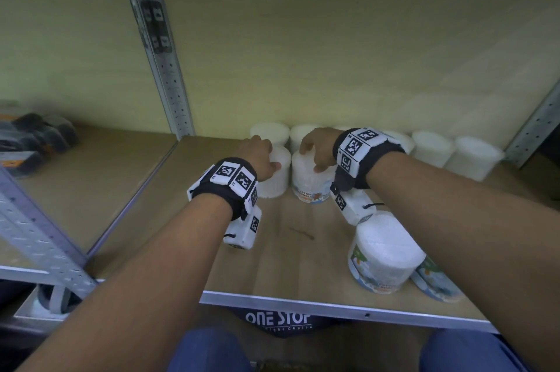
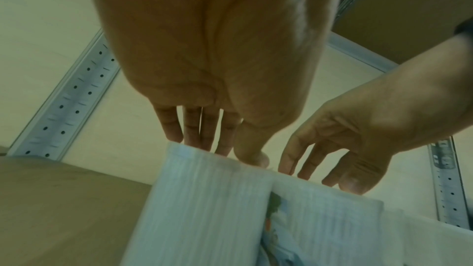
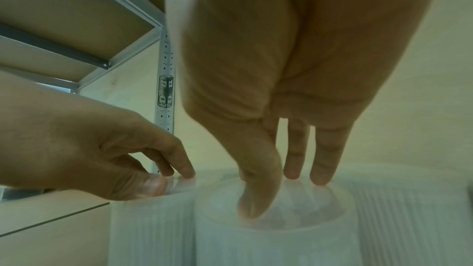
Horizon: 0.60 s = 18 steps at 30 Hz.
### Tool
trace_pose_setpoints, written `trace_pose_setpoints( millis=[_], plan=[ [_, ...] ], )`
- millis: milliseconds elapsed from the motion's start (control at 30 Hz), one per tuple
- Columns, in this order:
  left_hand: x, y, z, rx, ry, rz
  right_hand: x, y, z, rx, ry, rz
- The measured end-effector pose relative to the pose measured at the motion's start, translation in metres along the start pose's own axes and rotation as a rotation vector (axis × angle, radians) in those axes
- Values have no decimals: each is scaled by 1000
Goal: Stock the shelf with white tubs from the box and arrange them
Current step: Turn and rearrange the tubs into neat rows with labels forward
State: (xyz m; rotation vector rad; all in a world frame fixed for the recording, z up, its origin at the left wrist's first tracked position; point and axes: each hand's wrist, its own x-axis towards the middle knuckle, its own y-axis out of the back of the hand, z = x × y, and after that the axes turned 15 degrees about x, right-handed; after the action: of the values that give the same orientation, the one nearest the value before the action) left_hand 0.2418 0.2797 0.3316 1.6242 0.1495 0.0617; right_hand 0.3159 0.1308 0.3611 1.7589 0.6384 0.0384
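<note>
Reaching into the shelf bay with both hands, I log the following.

Left hand (image 1: 262,156): set on the top of the left tub (image 1: 274,177) of a side-by-side pair. Fingers straight and close together over its far rim, thumb on the near rim; in the left wrist view (image 2: 225,96) the fingertips (image 2: 194,139) touch the lid edge.

Right hand (image 1: 318,148): set on the right tub (image 1: 309,180) of the pair. Thumb and fingers spread and hooked down onto the lid, clasping the top, as the right wrist view (image 3: 281,108) shows; thumb on the near part of the lid, fingertips (image 3: 320,177) on the far part.

The pair: upright, touching or nearly so, mid-depth on the shelf board (image 1: 288,250). The right one carries a printed label band reading "COTTON"; the rest is blurred.

Back row of tubs (image 1: 433,147): white, upright, lined along the far wall, from behind my hands out to the right post.

Near right: one labelled tub (image 1: 381,256) upright by the front edge, with another (image 1: 436,280) just right of it, mostly hidden by my right forearm.

Far left bay: dark packaged goods (image 1: 33,138), blurred.

Below the front edge: a dark panel printed "ONE STOP" (image 1: 277,317).
</note>
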Motion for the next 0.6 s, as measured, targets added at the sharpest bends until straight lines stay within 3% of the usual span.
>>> trace_pose_setpoints(
  millis=[167,600],
  plan=[
    [0,1,1,0,0,-6,-1,6,-1,36,13,-48],
    [-1,3,2,27,-11,-18,27,-10,5,-165,-76,20]
  ],
)
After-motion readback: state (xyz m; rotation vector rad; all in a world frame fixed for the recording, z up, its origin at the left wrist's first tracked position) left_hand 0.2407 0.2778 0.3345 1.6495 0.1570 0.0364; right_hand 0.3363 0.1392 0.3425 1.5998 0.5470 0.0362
